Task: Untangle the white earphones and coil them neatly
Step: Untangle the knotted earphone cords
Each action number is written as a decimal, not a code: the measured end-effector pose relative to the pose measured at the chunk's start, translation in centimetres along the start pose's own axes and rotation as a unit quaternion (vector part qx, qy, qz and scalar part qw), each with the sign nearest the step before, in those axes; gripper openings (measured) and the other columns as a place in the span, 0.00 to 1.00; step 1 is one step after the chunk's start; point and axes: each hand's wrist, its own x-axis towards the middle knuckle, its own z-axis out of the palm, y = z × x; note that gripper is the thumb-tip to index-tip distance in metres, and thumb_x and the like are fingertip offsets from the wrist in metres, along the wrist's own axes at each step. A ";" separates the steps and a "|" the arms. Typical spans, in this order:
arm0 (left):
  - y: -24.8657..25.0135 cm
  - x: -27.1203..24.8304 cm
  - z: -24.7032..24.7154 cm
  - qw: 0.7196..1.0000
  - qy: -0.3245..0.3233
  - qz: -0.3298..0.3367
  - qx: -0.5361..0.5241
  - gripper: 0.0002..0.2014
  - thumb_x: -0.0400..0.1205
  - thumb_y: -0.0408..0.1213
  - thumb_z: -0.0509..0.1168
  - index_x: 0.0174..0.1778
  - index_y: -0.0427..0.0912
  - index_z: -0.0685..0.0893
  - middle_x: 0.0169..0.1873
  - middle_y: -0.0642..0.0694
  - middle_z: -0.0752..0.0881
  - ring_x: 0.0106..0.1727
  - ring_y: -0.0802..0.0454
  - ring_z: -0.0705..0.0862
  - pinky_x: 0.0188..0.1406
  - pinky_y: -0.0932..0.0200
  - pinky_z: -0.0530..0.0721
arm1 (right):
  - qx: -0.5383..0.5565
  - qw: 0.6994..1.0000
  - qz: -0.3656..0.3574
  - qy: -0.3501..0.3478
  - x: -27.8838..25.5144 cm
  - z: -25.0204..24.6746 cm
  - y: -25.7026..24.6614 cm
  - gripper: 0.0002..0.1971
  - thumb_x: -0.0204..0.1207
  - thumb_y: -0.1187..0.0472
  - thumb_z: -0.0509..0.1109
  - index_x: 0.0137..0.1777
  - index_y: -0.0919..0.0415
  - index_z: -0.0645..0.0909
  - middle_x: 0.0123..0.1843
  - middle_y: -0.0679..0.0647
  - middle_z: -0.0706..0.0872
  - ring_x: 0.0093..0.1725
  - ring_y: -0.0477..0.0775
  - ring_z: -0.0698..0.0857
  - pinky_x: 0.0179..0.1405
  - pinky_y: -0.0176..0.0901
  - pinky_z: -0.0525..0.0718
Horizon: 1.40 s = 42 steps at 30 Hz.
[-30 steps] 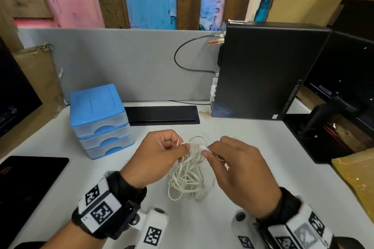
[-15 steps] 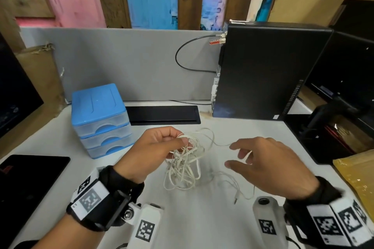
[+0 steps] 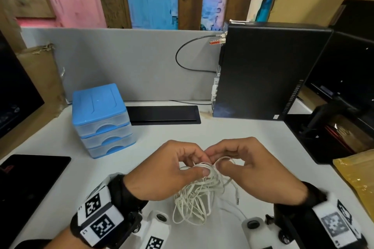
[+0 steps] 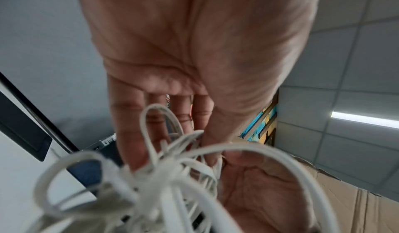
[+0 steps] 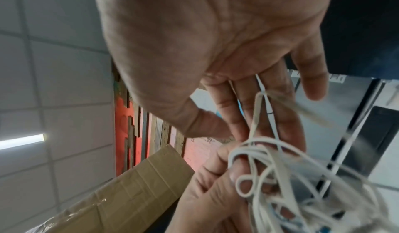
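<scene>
While thumbs oppose, left hand (image 3: 172,170), right hand (image 3: 253,168), pinching white earphones (image 3: 194,198)

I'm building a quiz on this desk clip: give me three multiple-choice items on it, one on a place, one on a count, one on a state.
1. Where does the blue drawer unit stand?
A. left of the hands
B. on the black computer tower
C. right of the hands

2. How many drawers does it have?
A. one
B. three
C. five

3. What state are the white earphones in?
A. neatly coiled
C. a loose tangle held up by both hands
B. lying untouched on the desk

Answers: 1 A, it stands on the white desk, left of the left hand. 2 B, three fronts are stacked. 3 C, the left hand and right hand pinch its top and loops dangle.
</scene>
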 end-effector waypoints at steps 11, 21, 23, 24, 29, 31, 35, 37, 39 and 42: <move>-0.3 0.1 0.1 0.999 0.008 -0.030 0.011 0.13 0.75 0.38 0.79 0.51 0.55 0.85 0.38 0.53 0.91 0.44 0.50 0.84 0.42 0.56 0.85 | -0.083 0.995 -0.016 -0.044 -0.1 0.0 0.7 0.05 0.80 0.59 0.74 0.44 0.49 0.90 0.40 0.42 0.90 0.47 0.44 0.88 0.53 0.46 0.84; -0.6 0.5 -0.7 0.994 0.105 -0.009 0.010 0.04 0.76 0.35 0.78 0.40 0.50 0.93 0.35 0.56 0.91 0.37 0.59 0.86 0.36 0.73 0.78 | 0.015 0.954 -0.134 0.266 0.3 0.0 1.0 0.10 0.75 0.62 0.77 0.34 0.59 0.82 0.32 0.51 0.84 0.34 0.55 0.81 0.37 0.50 0.82; -0.5 0.5 -1.0 0.993 0.122 -0.008 -0.006 0.05 0.76 0.33 0.78 0.40 0.49 0.94 0.35 0.55 0.92 0.35 0.58 0.87 0.37 0.69 0.82 | 0.026 0.944 -0.156 0.290 -0.1 0.2 0.5 0.11 0.74 0.56 0.75 0.33 0.59 0.82 0.30 0.51 0.84 0.33 0.54 0.81 0.36 0.48 0.82; -0.6 0.5 -1.1 0.992 0.127 -0.008 -0.015 0.05 0.76 0.32 0.78 0.40 0.49 0.94 0.36 0.54 0.93 0.34 0.57 0.87 0.38 0.67 0.84 | 0.027 0.946 -0.163 0.279 -0.3 0.5 0.2 0.10 0.73 0.54 0.74 0.33 0.58 0.83 0.31 0.50 0.85 0.33 0.53 0.82 0.36 0.46 0.82; -0.5 0.6 -1.2 0.989 0.134 0.003 -0.054 0.06 0.75 0.30 0.77 0.40 0.47 0.94 0.37 0.52 0.93 0.33 0.57 0.87 0.36 0.65 0.85 | -0.204 0.975 -0.004 0.086 0.0 1.8 1.2 0.16 0.72 0.38 0.74 0.56 0.42 0.87 0.45 0.35 0.86 0.48 0.41 0.84 0.49 0.38 0.82; -0.4 0.5 -1.2 0.991 0.121 0.012 -0.056 0.06 0.75 0.30 0.77 0.41 0.46 0.94 0.36 0.52 0.92 0.34 0.58 0.86 0.36 0.66 0.84 | -0.204 0.977 0.007 0.061 0.4 2.2 1.8 0.09 0.75 0.44 0.74 0.53 0.41 0.89 0.42 0.36 0.85 0.46 0.41 0.82 0.48 0.41 0.81; -1.6 1.0 -1.3 0.989 0.129 -0.012 -0.068 0.04 0.75 0.32 0.78 0.42 0.45 0.92 0.35 0.49 0.92 0.33 0.56 0.86 0.34 0.62 0.85 | -0.097 0.992 0.015 0.076 0.8 1.9 2.1 0.07 0.80 0.55 0.73 0.45 0.47 0.93 0.42 0.38 0.90 0.32 0.35 0.83 0.37 0.30 0.75; -2.5 1.3 -1.5 0.986 0.138 -0.045 -0.079 0.03 0.74 0.34 0.78 0.41 0.46 0.92 0.36 0.47 0.92 0.33 0.53 0.87 0.32 0.59 0.86 | -0.146 0.987 0.007 0.070 0.6 1.6 2.0 0.08 0.81 0.50 0.71 0.51 0.45 0.92 0.51 0.34 0.91 0.35 0.30 0.83 0.43 0.30 0.79; -3.2 1.5 -1.6 0.988 0.123 -0.067 -0.063 0.02 0.75 0.35 0.78 0.41 0.47 0.93 0.37 0.47 0.93 0.34 0.53 0.87 0.33 0.60 0.86 | -0.193 0.980 0.016 0.049 0.5 1.4 2.0 0.11 0.83 0.47 0.68 0.58 0.43 0.90 0.58 0.30 0.89 0.40 0.26 0.84 0.52 0.30 0.82; -3.6 1.4 -1.3 0.992 0.102 -0.072 -0.009 0.03 0.79 0.38 0.76 0.40 0.45 0.93 0.36 0.50 0.93 0.35 0.57 0.88 0.39 0.64 0.85 | -0.196 0.980 0.018 0.037 0.4 1.3 2.2 0.11 0.83 0.51 0.68 0.57 0.45 0.91 0.54 0.34 0.91 0.49 0.34 0.88 0.51 0.33 0.84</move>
